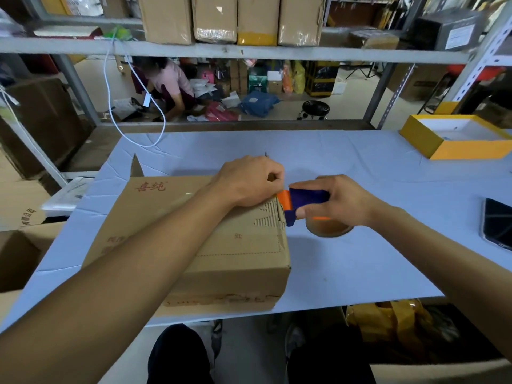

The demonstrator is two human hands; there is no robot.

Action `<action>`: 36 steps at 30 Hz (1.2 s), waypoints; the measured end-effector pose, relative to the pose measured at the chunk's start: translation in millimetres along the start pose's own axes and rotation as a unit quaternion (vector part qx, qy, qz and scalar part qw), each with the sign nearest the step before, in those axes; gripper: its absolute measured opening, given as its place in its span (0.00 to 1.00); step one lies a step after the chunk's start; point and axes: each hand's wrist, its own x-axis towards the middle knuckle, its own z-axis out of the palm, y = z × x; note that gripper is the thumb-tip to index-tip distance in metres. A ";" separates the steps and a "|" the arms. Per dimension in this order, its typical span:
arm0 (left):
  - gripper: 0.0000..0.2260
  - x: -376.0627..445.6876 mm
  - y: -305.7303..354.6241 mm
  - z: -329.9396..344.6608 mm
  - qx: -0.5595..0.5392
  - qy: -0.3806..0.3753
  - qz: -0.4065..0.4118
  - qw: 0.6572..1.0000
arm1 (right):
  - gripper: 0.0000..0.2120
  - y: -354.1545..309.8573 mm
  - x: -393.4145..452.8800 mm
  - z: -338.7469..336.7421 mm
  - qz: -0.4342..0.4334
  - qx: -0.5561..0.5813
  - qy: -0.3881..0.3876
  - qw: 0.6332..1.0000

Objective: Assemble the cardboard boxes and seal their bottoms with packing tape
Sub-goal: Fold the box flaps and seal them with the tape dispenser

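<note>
Left hand [249, 181] presses box [194, 245]; right hand [340, 200] grips tape dispenser [307, 200].

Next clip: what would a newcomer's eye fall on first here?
Two bare arms meeting at the right end of a cardboard box on the pale blue table. The right hand grips an orange-and-blue tape dispenser against that end, the left hand rests on top. A yellow tray sits far right.

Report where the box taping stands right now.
Done: the cardboard box is folded into shape and lies on the table. In hand: the left hand presses at the box's right edge while the right hand grips the tape dispenser beside it. Left: cannot tell whether the tape run is finished.
</note>
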 end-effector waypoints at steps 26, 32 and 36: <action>0.10 5.1 -5.7 2.7 -0.009 0.016 -0.008 1.000 | 0.27 -16.3 2.5 -3.8 0.017 -0.128 0.009 0.992; 0.09 4.7 -8.1 4.5 -0.018 0.019 -0.011 1.000 | 0.27 -4.8 -6.5 4.5 0.019 -0.104 0.026 0.994; 0.09 1.8 -2.2 1.1 -0.020 0.015 -0.006 1.000 | 0.28 -15.8 4.5 5.4 -0.020 -0.263 0.017 0.964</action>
